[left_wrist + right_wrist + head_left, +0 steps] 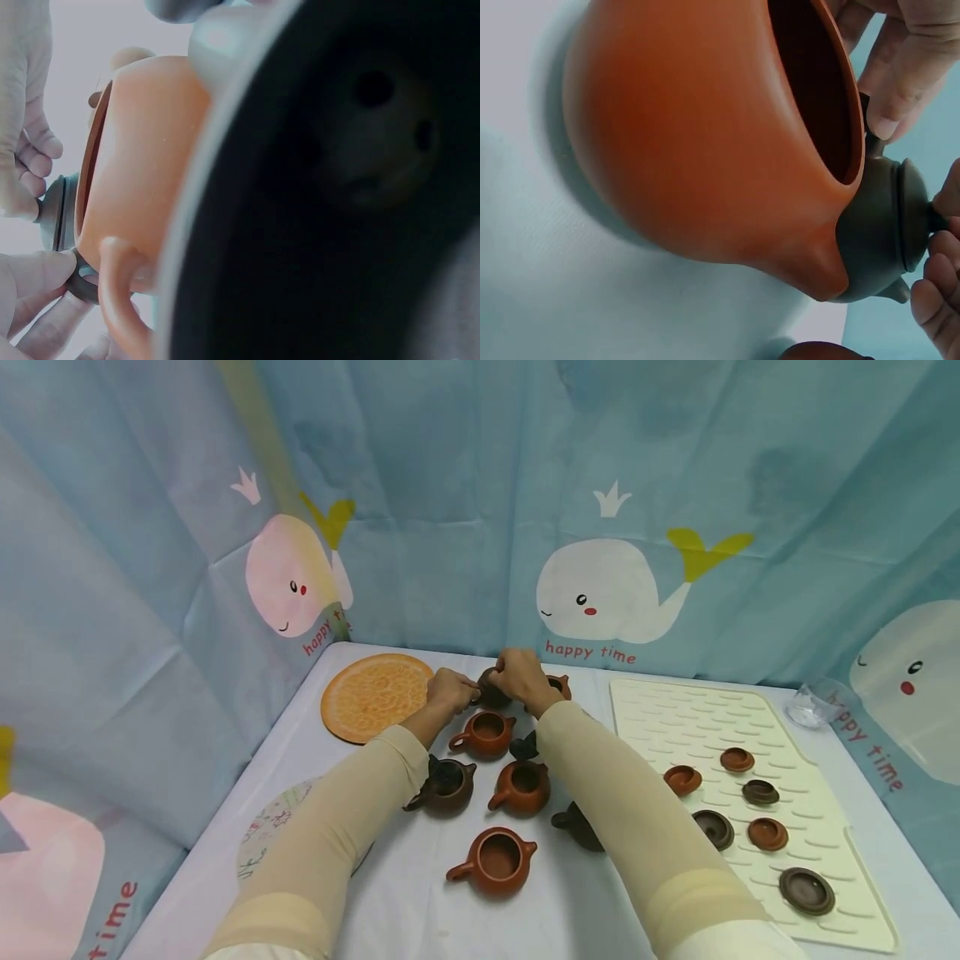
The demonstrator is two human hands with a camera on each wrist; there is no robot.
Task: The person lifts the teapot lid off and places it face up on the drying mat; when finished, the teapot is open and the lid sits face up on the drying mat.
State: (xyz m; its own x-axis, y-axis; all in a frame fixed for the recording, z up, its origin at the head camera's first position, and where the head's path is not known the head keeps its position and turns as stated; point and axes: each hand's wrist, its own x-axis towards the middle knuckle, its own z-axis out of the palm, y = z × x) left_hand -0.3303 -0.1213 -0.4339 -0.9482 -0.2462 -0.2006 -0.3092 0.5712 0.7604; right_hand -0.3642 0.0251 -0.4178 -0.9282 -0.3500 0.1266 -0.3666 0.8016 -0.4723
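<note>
At the back of the table stands a small dark brown teapot (493, 693), between the two hands. My left hand (452, 692) pinches its handle (81, 283) between thumb and fingers. The fingertips of my right hand (522, 679) hold the knob of its dark lid (913, 214), which sits over the pot's mouth. A reddish-brown lidless teapot (487, 734) is just in front of the left hand and fills much of both wrist views. Another reddish teapot (558, 685) is partly hidden behind the right hand.
Nearer stand more lidless pots: a dark teapot (447, 786), a reddish teapot (522, 787), and a front reddish teapot (498, 861). My right sleeve partly covers another dark teapot (579, 827). Several loose lids lie on the cream mat (675, 714). An orange-slice placemat (375, 693) and clear cup (810, 703) flank them.
</note>
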